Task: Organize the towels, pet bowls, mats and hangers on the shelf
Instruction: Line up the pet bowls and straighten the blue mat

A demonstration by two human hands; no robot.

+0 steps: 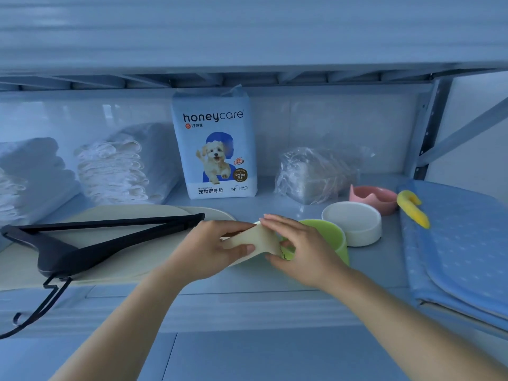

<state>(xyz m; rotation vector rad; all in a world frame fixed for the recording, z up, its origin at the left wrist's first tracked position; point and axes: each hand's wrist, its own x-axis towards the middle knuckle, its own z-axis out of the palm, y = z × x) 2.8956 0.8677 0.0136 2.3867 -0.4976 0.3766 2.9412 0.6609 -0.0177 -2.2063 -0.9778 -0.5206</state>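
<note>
While both hands work at the middle of the pale metal shelf [247, 284], the job looks roughly half done. The left hand [209, 248] pinches the lifted right end of the flat cream rubbery mat [118, 266] between thumb and fingers. The right hand [299, 248] lays its fingers over the same flap with its thumb tucked under, so both hold the mat, just beside the round lime-green pet bowl [336, 237].

Two stacks of folded white towels [115, 171] already sit at the back left. The green bowl, a round white pet bowl [354, 224] and a pink scalloped pet bowl [373, 198] stand grouped in a diagonal row.

What seems left is the cream mat itself, the black plastic hanger [110, 237] lying across it with its hook over the shelf's front edge, and the yellow hook-shaped piece [412, 209] resting on the blue dotted fabric mat [461, 257] at the right.
</note>
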